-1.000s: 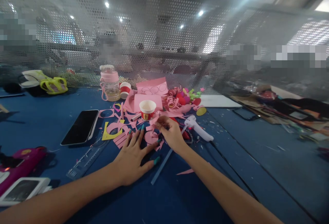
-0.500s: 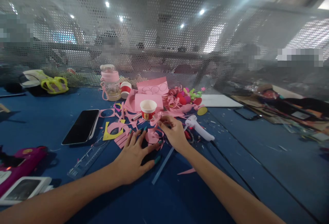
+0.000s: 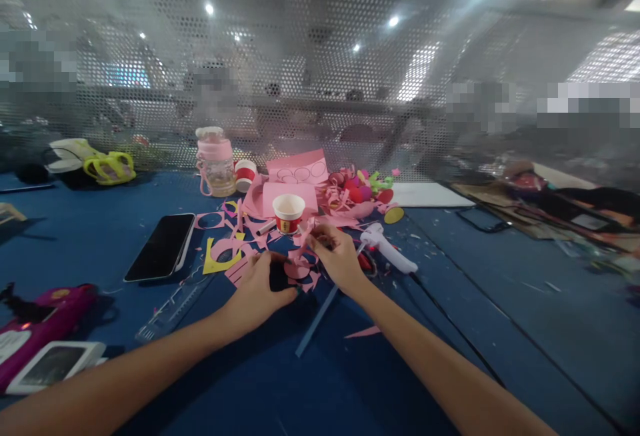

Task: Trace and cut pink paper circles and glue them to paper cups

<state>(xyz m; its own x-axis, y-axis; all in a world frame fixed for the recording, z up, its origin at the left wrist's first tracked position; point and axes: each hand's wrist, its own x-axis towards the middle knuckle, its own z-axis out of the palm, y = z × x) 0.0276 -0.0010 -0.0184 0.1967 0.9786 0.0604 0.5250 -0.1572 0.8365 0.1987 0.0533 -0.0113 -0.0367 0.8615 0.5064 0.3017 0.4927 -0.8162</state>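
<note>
My right hand (image 3: 335,256) pinches a pink paper piece (image 3: 306,228) between thumb and fingers, close to the right side of a red-and-white paper cup (image 3: 289,215). The cup stands upright among pink paper scraps. My left hand (image 3: 260,289) is arched over the blue table, thumb and fingers apart, nothing visible in it; its fingertips are partly hidden. Just right of its fingers lies a pink paper disc (image 3: 297,269) with cut bits around it. A white glue gun (image 3: 387,249) rests beside my right wrist, and a clear glue stick (image 3: 320,319) lies below that wrist.
A phone (image 3: 161,247), a clear ruler (image 3: 170,313) and a magenta device (image 3: 45,326) lie to the left. Behind stand a pink bottle (image 3: 216,163) and a second cup (image 3: 245,176) on its side. The glue gun's black cord (image 3: 455,326) runs toward the lower right.
My left hand has gone from lying flat with fingers spread to arched, its fingers curled and raised. My right hand holds the pink paper in nearly the same spot.
</note>
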